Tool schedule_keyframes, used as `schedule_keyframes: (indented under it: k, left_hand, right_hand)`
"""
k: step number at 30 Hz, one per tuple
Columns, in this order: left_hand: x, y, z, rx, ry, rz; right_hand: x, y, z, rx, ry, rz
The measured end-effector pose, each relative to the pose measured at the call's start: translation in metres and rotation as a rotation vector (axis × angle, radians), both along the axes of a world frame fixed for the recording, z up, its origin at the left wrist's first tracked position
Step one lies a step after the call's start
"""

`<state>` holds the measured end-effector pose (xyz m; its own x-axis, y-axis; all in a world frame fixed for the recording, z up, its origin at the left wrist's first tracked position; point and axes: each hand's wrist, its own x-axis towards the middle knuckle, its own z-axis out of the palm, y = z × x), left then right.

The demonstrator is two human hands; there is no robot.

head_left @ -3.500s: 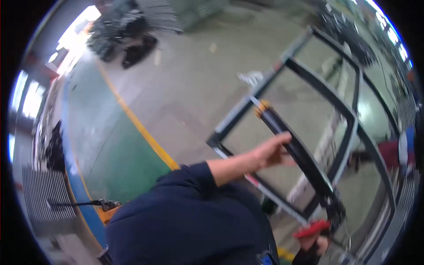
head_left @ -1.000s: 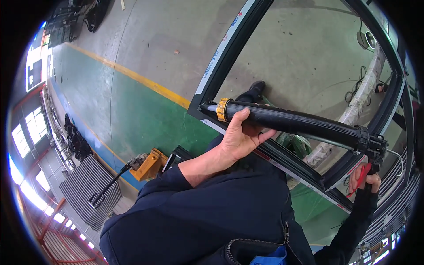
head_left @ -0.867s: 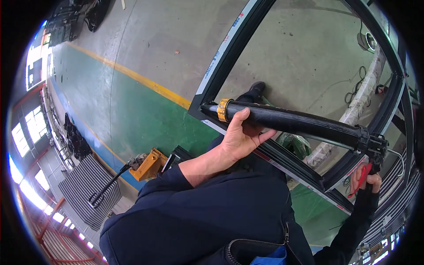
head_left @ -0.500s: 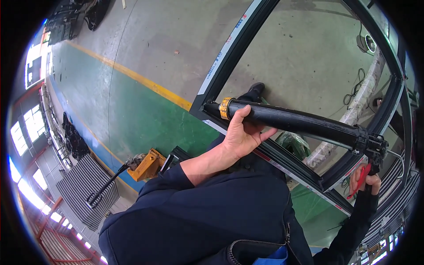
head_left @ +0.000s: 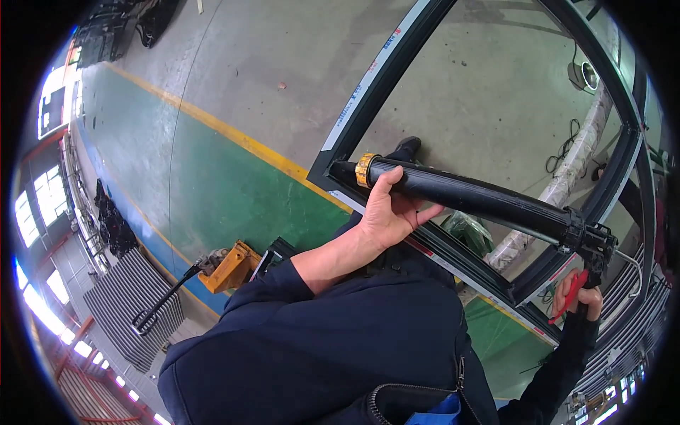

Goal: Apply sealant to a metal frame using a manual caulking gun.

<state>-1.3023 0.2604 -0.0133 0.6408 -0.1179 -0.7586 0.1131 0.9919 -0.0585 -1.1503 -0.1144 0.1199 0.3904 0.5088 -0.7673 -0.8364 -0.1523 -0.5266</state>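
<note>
A caulking gun (head_left: 474, 200) with a long black barrel lies slantwise before me. Its yellow end ring (head_left: 364, 170) and dark nozzle point to the left, and the nozzle tip sits at the inner corner of a dark window frame (head_left: 418, 53). My left hand (head_left: 386, 219) cups the barrel from below just behind the ring, thumb on the near side and fingers partly hidden under it. At the far right, my right hand (head_left: 589, 301) is closed round the handle, by the red trigger (head_left: 569, 296). A bent metal rod sticks out behind the gun.
Below the frame show a wrapped white tube (head_left: 559, 191), a lamp (head_left: 589, 75) and a coiled cable. An orange pallet jack (head_left: 230, 268) stands at the left, near stacked grey profiles (head_left: 134, 304). My shoe (head_left: 406, 148) shows through the frame.
The view has shifted slightly. Both hands keep their hold on the caulking gun, and its nozzle stays at the frame's corner.
</note>
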Motion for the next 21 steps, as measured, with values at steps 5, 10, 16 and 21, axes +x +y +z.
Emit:
schedule_keyframes:
  k: [5, 10, 16, 21]
  left_hand:
    - [-0.005, 0.002, 0.001, 0.007, -0.031, -0.023]
    - [-0.009, 0.0, 0.004, 0.027, -0.009, -0.049]
    - [-0.015, 0.0, 0.008, 0.09, 0.055, -0.171]
    - [-0.01, 0.0, 0.011, 0.152, -0.019, -0.268]
  right_hand:
    - [-0.03, -0.003, 0.011, -0.072, -0.013, 0.009]
    - [-0.065, -0.006, 0.019, -0.064, -0.014, -0.073]
    - [-0.109, 0.007, 0.044, -0.181, -0.131, -0.021]
    - [-0.155, -0.011, 0.046, -0.258, -0.309, 0.025]
